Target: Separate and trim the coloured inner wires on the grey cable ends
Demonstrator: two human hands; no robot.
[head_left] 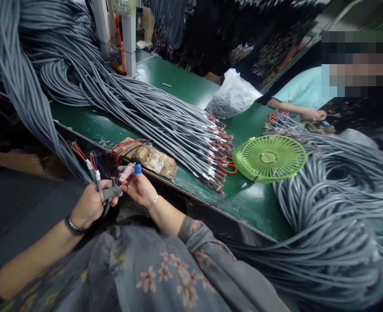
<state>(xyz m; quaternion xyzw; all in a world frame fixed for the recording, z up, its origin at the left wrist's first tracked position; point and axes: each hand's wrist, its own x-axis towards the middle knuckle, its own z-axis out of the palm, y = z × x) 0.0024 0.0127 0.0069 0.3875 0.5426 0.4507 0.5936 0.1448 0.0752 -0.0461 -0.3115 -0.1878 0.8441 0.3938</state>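
Observation:
My left hand [95,201] is closed around several grey cables [98,184] near their stripped ends. Orange, red and purple wires [79,150] stick out beyond white collars on these ends. A grey cover is on my left thumb. My right hand [139,186] is close beside it, with its fingers pinched on thin coloured wires [122,183] that come out of a cable in my left grip. Light covers and a blue one [137,169] sit on the right fingertips. Part of the wires is hidden behind the fingers.
A large bundle of grey cables [139,102] lies along the green table [253,208]. Close by is a taped cardboard block [152,158]. Further right are a green fan [269,158], a plastic bag [232,95], coiled cables [341,225] and a co-worker's hand [313,115].

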